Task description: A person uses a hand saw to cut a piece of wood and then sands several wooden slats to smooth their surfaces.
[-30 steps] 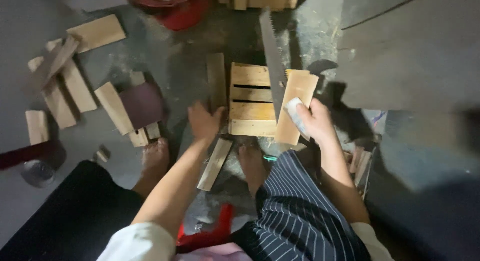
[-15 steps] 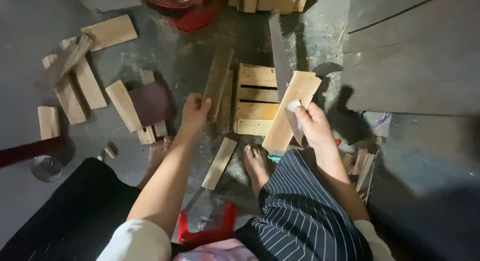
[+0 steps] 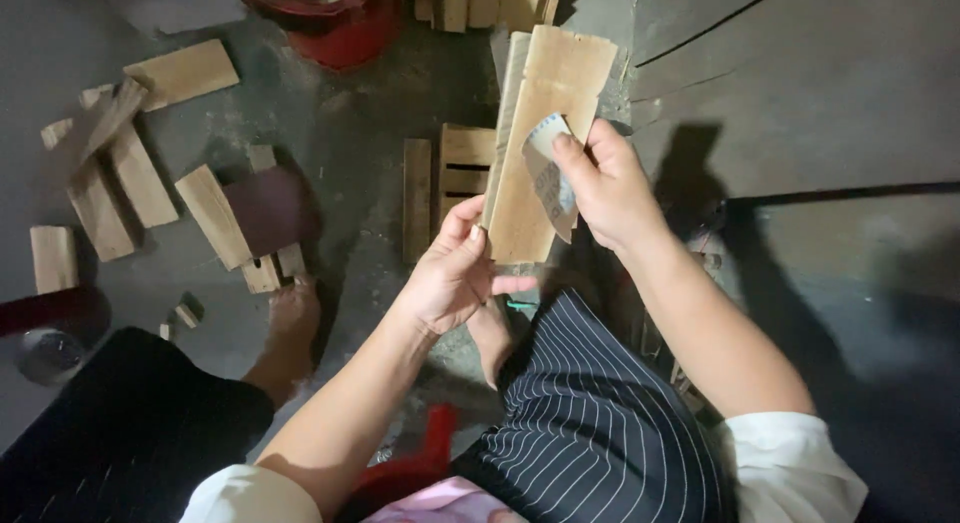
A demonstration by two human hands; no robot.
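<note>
My left hand grips the lower edge of a flat wooden board, holding it up and tilted in front of me. My right hand presses a folded piece of sandpaper against the board's face. Below the board on the floor lies a small slatted wooden crate piece with a narrow plank beside it.
Several loose wood planks lie scattered on the grey floor at the left, one under a dark red sheet. A red bucket stands at the top. More boards are stacked at the top edge. My bare feet rest on the floor.
The board has been lifted off the crate and raised toward me. My left hand left the narrow plank on the floor and took hold of the board's lower edge.
</note>
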